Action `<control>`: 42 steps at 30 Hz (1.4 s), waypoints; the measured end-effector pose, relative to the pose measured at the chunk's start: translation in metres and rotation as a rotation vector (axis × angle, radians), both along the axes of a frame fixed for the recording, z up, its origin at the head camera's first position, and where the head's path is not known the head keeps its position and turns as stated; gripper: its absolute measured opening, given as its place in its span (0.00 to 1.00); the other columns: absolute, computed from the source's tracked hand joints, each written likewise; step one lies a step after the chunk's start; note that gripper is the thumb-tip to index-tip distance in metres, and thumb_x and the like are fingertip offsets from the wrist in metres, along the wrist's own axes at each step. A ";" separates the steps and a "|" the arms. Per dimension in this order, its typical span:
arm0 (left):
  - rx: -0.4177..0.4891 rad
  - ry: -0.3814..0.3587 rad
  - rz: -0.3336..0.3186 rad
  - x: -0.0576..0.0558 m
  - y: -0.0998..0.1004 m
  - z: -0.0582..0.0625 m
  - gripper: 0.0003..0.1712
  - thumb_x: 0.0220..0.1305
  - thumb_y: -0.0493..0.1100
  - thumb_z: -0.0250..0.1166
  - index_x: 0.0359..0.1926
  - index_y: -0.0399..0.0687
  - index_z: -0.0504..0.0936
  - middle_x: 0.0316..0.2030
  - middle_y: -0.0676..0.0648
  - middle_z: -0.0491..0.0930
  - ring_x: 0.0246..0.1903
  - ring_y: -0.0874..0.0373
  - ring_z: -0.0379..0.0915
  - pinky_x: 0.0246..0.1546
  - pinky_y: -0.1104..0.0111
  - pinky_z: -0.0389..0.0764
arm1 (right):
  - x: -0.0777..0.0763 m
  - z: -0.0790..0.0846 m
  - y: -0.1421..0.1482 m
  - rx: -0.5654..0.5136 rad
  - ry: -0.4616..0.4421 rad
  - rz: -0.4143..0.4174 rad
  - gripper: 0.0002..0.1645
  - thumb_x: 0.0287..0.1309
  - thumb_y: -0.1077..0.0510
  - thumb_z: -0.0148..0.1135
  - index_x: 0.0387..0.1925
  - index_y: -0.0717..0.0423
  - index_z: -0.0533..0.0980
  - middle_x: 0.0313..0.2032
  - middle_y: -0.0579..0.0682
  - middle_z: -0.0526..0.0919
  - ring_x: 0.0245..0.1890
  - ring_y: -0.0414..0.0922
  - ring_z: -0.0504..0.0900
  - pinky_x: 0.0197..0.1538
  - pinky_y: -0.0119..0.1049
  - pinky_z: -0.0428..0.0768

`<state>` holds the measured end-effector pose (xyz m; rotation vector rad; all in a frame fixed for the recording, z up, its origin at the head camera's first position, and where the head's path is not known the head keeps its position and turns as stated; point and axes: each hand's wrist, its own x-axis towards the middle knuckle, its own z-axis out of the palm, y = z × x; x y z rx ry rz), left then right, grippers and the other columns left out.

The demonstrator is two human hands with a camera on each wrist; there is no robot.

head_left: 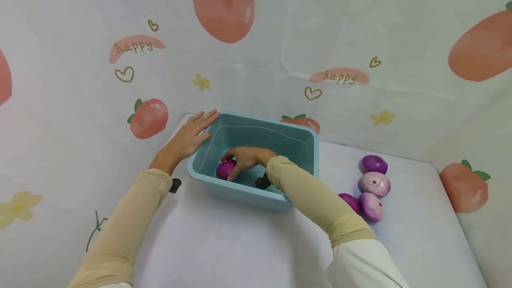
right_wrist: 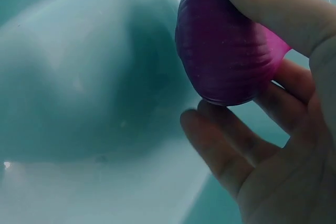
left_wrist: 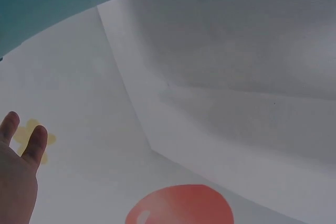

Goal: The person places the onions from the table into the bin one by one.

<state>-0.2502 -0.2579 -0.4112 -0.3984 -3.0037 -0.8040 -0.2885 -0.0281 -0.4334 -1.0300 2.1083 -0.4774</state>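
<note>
A blue plastic bin (head_left: 248, 195) stands at the back of the table. Inside it, near its left end, my right hand (head_left: 249, 157) grips a purple onion (head_left: 225, 170) between thumb and fingers. The right wrist view shows the ridged, shiny onion (right_wrist: 226, 51) with the thumb across its top and the fingers behind and below. My left hand (head_left: 193, 133) rests on the bin's left rim, its fingers stretched toward the back corner. Only part of the left hand (left_wrist: 18, 182) shows in the left wrist view, fingers extended.
Right of the bin, a dark purple onion (head_left: 374, 164), two pale purple onions (head_left: 374, 184) and a magenta onion (head_left: 349, 202) lie close together on the white tabletop (head_left: 240, 243). My right sleeve partly covers the magenta one. A fruit-printed sheet (head_left: 264, 57) hangs behind the table.
</note>
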 end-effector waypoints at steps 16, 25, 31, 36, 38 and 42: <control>0.011 0.003 -0.016 0.001 0.003 0.002 0.37 0.73 0.48 0.44 0.81 0.71 0.51 0.82 0.56 0.47 0.82 0.41 0.36 0.75 0.30 0.46 | 0.001 0.007 0.006 0.048 -0.070 0.008 0.53 0.58 0.45 0.72 0.78 0.51 0.57 0.76 0.51 0.65 0.77 0.50 0.62 0.78 0.49 0.66; -0.019 0.011 -0.036 -0.002 0.004 0.002 0.36 0.73 0.49 0.42 0.80 0.71 0.52 0.83 0.56 0.46 0.82 0.40 0.37 0.74 0.30 0.46 | -0.009 0.024 0.013 0.067 0.010 0.008 0.49 0.61 0.43 0.68 0.78 0.52 0.59 0.75 0.54 0.67 0.77 0.52 0.63 0.77 0.51 0.67; -0.015 -0.003 -0.038 -0.001 0.004 0.001 0.37 0.73 0.49 0.42 0.80 0.71 0.52 0.83 0.56 0.46 0.82 0.40 0.37 0.74 0.29 0.47 | -0.008 0.048 0.022 0.014 -0.015 -0.004 0.48 0.62 0.43 0.67 0.78 0.53 0.60 0.76 0.55 0.66 0.77 0.52 0.63 0.78 0.50 0.65; -0.008 -0.014 -0.028 0.001 0.003 0.002 0.37 0.72 0.48 0.43 0.80 0.70 0.53 0.83 0.56 0.46 0.82 0.39 0.37 0.74 0.29 0.46 | -0.004 0.072 0.036 -0.094 -0.042 -0.062 0.47 0.61 0.41 0.68 0.76 0.48 0.61 0.75 0.54 0.67 0.75 0.57 0.66 0.77 0.51 0.67; -0.003 -0.017 -0.026 0.002 0.002 0.003 0.37 0.72 0.47 0.43 0.80 0.70 0.53 0.83 0.56 0.46 0.82 0.39 0.37 0.75 0.30 0.46 | -0.002 0.080 0.044 -0.139 -0.044 -0.078 0.45 0.61 0.42 0.68 0.76 0.47 0.62 0.75 0.54 0.67 0.75 0.58 0.66 0.76 0.51 0.68; 0.003 -0.017 -0.030 0.004 0.000 0.004 0.37 0.72 0.47 0.44 0.81 0.69 0.53 0.83 0.55 0.46 0.82 0.38 0.37 0.75 0.31 0.46 | 0.006 0.094 0.066 -0.223 -0.016 -0.116 0.43 0.61 0.42 0.69 0.74 0.44 0.64 0.74 0.53 0.69 0.74 0.58 0.68 0.75 0.52 0.69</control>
